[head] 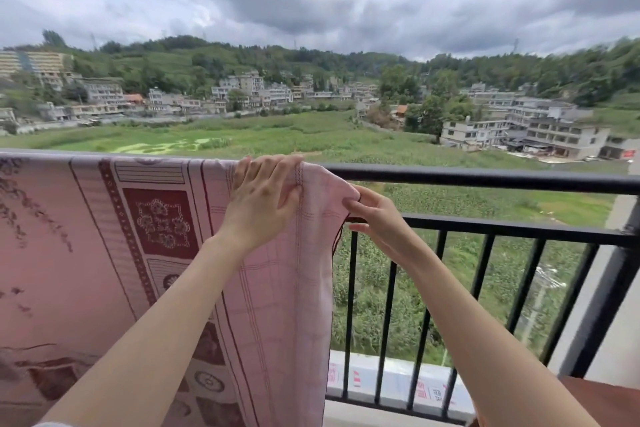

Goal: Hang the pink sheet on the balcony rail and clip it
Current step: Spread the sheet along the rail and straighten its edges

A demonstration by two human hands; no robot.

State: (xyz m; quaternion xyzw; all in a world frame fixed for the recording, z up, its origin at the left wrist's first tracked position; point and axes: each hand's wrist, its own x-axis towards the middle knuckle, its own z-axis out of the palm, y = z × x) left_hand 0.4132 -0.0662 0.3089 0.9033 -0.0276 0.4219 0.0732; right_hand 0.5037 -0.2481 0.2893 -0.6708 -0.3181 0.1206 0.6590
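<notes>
My right hand pinches the pink sheet at its right-hand corner; my left hand lies flat on the cloth, fingers straight, pressing it onto the top rail.

The sheet is draped over the top rail and runs along it from the left edge of the view to just under my left hand; its long axis follows the rail; its right edge falls nearly straight down the balusters; the pinched corner sits just below the rail, to the right of my pressing hand, bunched and not yet laid flat; bare rail stretches away to the right, so as I judge it the corner wants drawing rightward along the rail before any clip goes on; my right hand is the nearer for that; I see no clip anywhere.
</notes>
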